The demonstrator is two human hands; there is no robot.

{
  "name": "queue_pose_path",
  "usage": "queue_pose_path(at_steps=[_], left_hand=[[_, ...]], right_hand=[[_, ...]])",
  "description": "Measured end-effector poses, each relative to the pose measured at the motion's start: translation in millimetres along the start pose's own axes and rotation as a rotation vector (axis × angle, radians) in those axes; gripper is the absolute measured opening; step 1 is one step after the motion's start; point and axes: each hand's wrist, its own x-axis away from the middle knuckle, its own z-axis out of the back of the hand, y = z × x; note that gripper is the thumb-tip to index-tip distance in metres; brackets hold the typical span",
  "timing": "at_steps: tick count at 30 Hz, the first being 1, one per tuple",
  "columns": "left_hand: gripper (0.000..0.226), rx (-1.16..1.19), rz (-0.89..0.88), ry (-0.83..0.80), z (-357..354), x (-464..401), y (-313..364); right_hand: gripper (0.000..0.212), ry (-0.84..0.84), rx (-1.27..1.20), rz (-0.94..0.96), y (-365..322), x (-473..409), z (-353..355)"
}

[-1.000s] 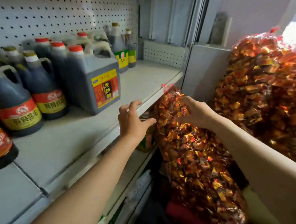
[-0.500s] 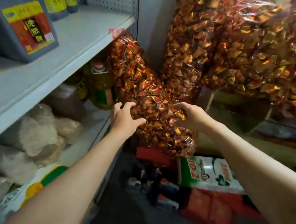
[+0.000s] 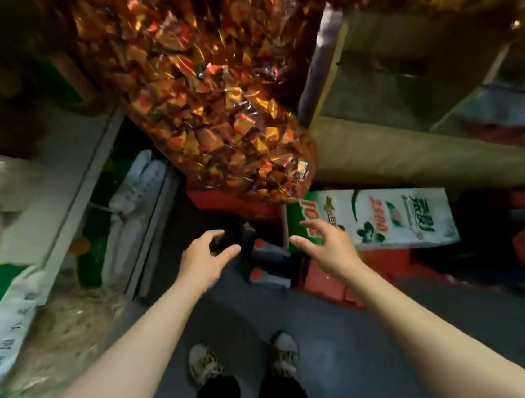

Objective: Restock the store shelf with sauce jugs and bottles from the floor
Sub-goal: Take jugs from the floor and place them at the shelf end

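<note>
Both hands, left (image 3: pixel 203 259) and right (image 3: pixel 326 246), have released the candy bag (image 3: pixel 212 106); grips wide over floor jugs (image 3: pixel 266 263).

- Small shop, cramped aisle; grey floor (image 3: pixel 352 361) underfoot.
- Left: metal shelf (image 3: pixel 60 200) stacked with bulk sacks (image 3: pixel 4 310) and bagged goods.
- Far centre: big clear bag of foil-wrapped sweets (image 3: pixel 212 106); more at upper right.
- Right, on the floor: printed white-and-green sack (image 3: pixel 396 217) and red crates (image 3: pixel 328 282).
- Centre floor: dark jugs (image 3: pixel 267 260) with red caps, blurred.
</note>
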Motion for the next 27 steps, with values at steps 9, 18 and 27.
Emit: queue_pose_path(at_steps=[9,18,27], left_hand=[[0.060,0.024,0.113,-0.212,-149.7,-108.2,-143.8],[0.100,0.187,0.088,-0.379,-270.4,-222.5,-256.9],[0.104,0.116,-0.186,-0.430,-329.3,-292.6,-284.4]], right_hand=[[0.049,-0.069,-0.257,-0.326,164.8,-42.8,-200.2],[0.071,0.127,-0.380,-0.380,265.3,-107.6,-351.0],[0.038,0.335,-0.637,-0.280,315.9,-149.4,-399.7]])
